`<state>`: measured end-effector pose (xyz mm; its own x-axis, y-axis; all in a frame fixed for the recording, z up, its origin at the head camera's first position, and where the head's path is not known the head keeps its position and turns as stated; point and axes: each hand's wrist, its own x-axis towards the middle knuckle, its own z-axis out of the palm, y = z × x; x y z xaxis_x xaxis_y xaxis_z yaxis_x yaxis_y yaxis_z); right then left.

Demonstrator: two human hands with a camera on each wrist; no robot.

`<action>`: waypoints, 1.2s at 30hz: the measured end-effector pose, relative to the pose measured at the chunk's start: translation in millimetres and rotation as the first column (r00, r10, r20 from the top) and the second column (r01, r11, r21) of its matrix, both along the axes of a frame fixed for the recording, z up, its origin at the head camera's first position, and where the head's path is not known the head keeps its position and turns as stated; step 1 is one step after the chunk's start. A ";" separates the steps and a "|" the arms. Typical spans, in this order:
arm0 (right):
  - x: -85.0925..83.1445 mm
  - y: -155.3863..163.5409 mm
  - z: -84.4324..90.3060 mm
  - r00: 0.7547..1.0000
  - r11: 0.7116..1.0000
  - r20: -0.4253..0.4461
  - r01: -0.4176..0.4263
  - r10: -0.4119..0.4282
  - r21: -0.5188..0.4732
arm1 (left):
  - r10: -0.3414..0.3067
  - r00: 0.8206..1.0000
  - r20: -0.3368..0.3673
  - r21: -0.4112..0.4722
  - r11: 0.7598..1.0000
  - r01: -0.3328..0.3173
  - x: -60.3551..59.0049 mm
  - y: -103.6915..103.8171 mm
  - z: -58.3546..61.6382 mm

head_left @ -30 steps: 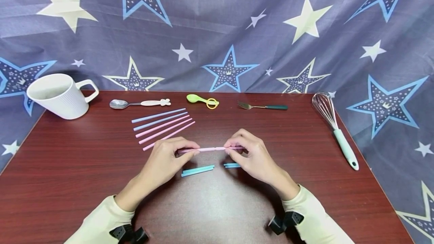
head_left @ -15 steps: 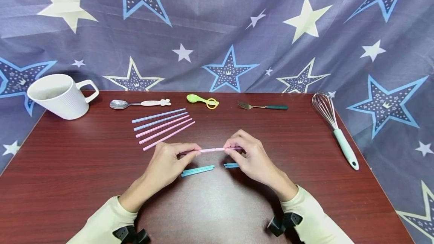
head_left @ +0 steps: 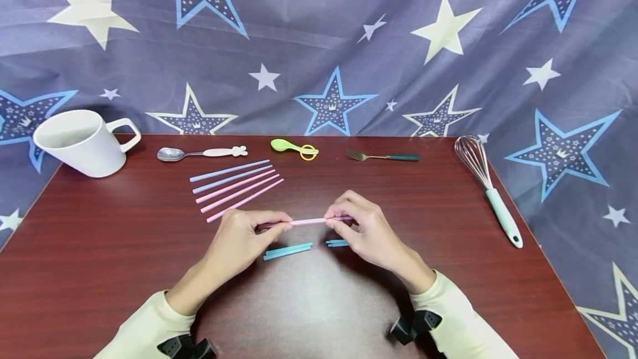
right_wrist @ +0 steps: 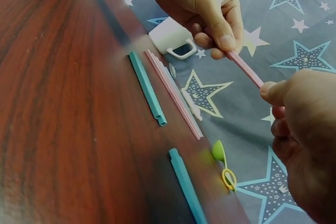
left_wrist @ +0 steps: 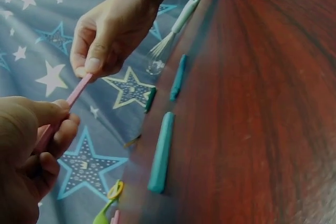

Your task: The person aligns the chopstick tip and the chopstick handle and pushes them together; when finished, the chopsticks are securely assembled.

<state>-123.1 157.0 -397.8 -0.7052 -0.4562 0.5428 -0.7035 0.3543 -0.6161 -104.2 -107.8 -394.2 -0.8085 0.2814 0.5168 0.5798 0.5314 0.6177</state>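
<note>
Between my two hands a slim pink straw (head_left: 307, 221) is held level above the table. My left hand (head_left: 242, 240) pinches its left part between thumb and fingers. The thumb and fingers of my right hand (head_left: 366, 231) pinch it farther right, and a short end pokes out past them. In the left wrist view the bare middle of the pink straw (left_wrist: 79, 91) shows between both sets of fingertips. Short teal straw pieces (head_left: 288, 251) lie below the left fingertips. More teal pieces (head_left: 336, 243) lie partly hidden under my right hand.
Pink straws (head_left: 241, 193) and blue straws (head_left: 229, 173) lie slanted at back left. Along the back are a white mug (head_left: 82, 143), a spoon (head_left: 201, 153), a green spoon with a yellow ring (head_left: 295, 149), and a fork (head_left: 382, 157). A whisk (head_left: 488, 190) lies at right.
A seam seen earlier in the pink straw between my hands no longer shows. Both hands keep nearly the same place and grip. The whole head view has shifted slightly.
</note>
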 end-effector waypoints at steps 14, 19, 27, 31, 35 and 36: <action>-5.2 2.4 -6.8 0.999 1.000 0.047 -0.008 0.007 0.023 | 0.058 0.998 -0.008 -0.093 0.994 -0.058 6.1 -33.2 -2.7; -6.9 5.9 -10.1 0.998 1.000 0.054 0.010 -0.012 0.028 | 0.070 0.997 -0.022 -0.077 0.995 -0.071 8.3 -43.7 -5.6; -7.4 22.1 -16.5 0.996 0.995 0.060 0.065 -0.070 0.076 | 0.085 0.996 -0.028 -0.037 0.996 -0.086 9.7 -60.7 -15.3; -4.6 29.8 -20.9 0.992 0.992 0.087 0.084 -0.092 0.093 | 0.117 0.992 -0.042 -0.041 0.992 -0.119 7.8 -67.1 -20.5; -1.2 36.4 -29.0 0.991 0.989 0.113 0.062 -0.077 0.136 | 0.176 0.984 -0.038 -0.073 0.981 -0.179 4.1 -72.2 -27.2; -0.5 38.0 -31.2 0.991 0.987 0.117 0.049 -0.067 0.151 | 0.194 0.980 -0.034 -0.080 0.977 -0.196 3.0 -73.4 -28.9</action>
<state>-123.6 195.0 -429.0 -0.7892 -0.4813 0.3815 -0.6024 0.4858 -0.6333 -101.2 -181.1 -423.2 -0.8384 0.1625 0.5202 0.4756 0.6842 0.5529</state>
